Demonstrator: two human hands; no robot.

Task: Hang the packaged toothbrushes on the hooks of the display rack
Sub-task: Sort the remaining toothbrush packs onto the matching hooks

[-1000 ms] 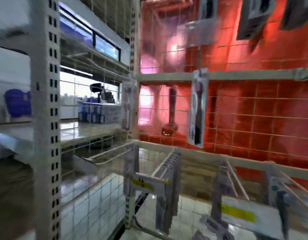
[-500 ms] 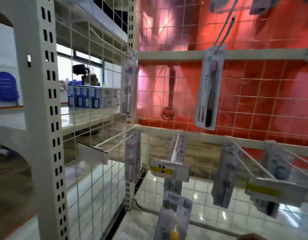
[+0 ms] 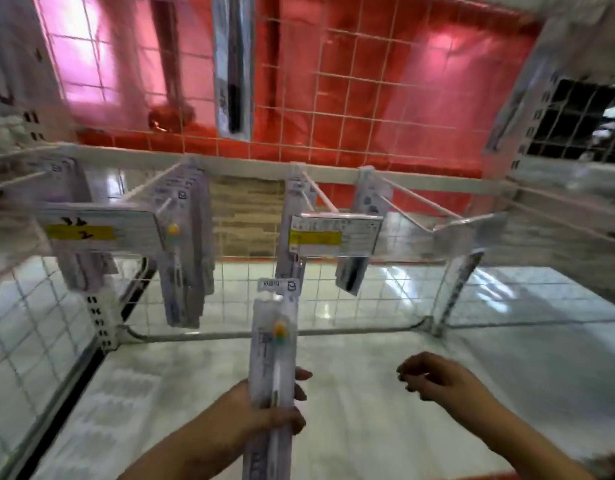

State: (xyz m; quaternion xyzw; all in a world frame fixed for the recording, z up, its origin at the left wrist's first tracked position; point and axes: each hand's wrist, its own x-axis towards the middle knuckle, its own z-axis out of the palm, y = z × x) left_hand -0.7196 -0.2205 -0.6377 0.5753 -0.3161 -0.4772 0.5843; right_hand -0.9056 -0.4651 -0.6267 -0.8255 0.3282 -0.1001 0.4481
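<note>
Display rack [image 3: 420,180]: a white wire-grid frame with a cross rail; several hooks stick out from it toward the viewer, over a pale tiled floor [image 3: 368,427].
Red wall [image 3: 368,81]: glossy, behind the grid.
Hung packs [image 3: 185,271]: a thick row of packaged toothbrushes already fills the left-centre hook; fewer hang on the middle hook [image 3: 320,199], behind its price tag [image 3: 335,235].
Right hook [image 3: 427,202]: looks nearly bare, with one pack near the rail.
Pack in hand [image 3: 273,358]: one packaged toothbrush, upright, its hang-hole tab at the top, below the hooks and apart from them.
Left hand [image 3: 264,407]: fingers and thumb wrapped round the lower half of that pack.
Right hand [image 3: 434,379]: holds nothing, fingers loosely curled, beside the pack but apart from it.
Step in hand: judged as carrying the pack up to a hook; not yet threaded.
Next move: likely raise the tab to a hook tip, line the hole up with the wire and slide it back past the price tag; the free hand could steady the tab.
</note>
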